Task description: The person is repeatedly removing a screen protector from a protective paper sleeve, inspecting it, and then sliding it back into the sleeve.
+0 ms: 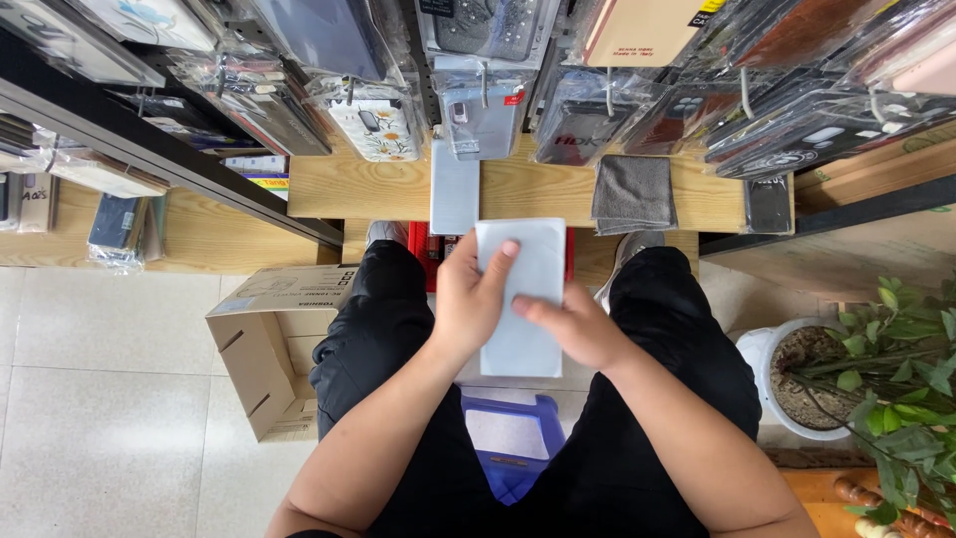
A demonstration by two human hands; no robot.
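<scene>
You hold the pale blue-white flat rectangular sheet [520, 299] above your lap, long axis running away from you. Your left hand [468, 299] grasps its left edge, thumb on top. Your right hand [576, 327] pinches the right edge, lower down.

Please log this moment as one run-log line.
left hand: holds pale flat packet | right hand: fingers on packet | grey cloth: on wooden shelf

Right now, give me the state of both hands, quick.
Left hand: closed on the left edge of the pale flat rectangular sheet, fingers over its front.
Right hand: on the same sheet's right side, fingertips pressing its face.
</scene>
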